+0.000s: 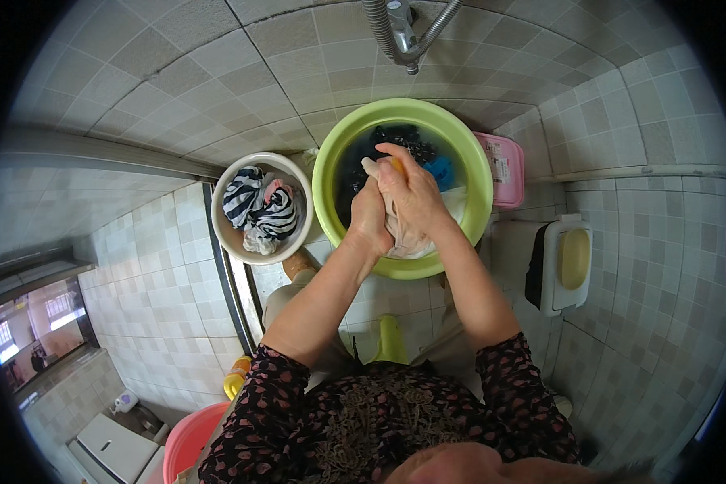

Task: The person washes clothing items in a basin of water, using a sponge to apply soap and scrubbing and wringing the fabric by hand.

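A large lime-green basin [323, 173] of water stands in front of me, with dark clothes [407, 139] and a blue item [440, 172] soaking in it. Over it, my left hand [368, 216] and my right hand [415, 196] are pressed together around a pale beige cloth [401, 235]. The cloth's lower end hangs to the basin's near side, and its top pokes out between my fingers. A small yellow thing [396, 164], its kind unclear, shows beside my right fingers. My palms hide the middle of the cloth.
Left of the basin, a white tub [305, 224] holds striped and light-coloured clothes [268, 211]. A pink container [504, 169] lies to the right, near a white and black box [558, 266]. A metal shower hose [379, 32] hangs on the tiled wall. A pink bucket [187, 440] stands lower left.
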Motion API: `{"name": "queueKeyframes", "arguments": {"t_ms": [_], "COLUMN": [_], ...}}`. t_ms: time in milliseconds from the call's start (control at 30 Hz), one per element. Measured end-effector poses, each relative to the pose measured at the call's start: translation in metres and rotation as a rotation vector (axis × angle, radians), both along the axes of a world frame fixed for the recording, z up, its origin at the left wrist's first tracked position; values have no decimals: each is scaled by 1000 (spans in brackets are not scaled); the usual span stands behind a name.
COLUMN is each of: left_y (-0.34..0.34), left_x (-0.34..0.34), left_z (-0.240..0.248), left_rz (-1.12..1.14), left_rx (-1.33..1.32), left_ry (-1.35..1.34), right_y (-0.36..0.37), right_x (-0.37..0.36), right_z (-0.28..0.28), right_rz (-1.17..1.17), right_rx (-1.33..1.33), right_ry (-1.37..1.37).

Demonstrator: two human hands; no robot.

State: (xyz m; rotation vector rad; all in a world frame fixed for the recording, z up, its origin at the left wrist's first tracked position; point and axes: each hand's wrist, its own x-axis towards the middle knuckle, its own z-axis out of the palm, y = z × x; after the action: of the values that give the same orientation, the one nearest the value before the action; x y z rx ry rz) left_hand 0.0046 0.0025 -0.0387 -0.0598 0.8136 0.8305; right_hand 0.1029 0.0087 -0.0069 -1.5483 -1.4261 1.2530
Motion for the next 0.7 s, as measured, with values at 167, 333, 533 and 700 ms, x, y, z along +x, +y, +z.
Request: {"name": "queueKeyframes", "arguments": {"t_ms": [167,333,533,700], "left_y": [0,-1,0,12], "left_x": [-2,-6,-26,-30], "left_z": [9,15,2,-11], "left_rz": [-11,35,118,232], "left_rx": [46,144,338,279], "left_ry": [-29,-116,-526,-465], "right_y": [7,6,-3,-3], "right_x": [14,15,12,15], "right_z": [-13,-15,-4,-30], "right_rz": [-1,-175,-194,-290], "right_rx": [1,-260,-476,-590], "right_ry": [282,499,836,1039]}}
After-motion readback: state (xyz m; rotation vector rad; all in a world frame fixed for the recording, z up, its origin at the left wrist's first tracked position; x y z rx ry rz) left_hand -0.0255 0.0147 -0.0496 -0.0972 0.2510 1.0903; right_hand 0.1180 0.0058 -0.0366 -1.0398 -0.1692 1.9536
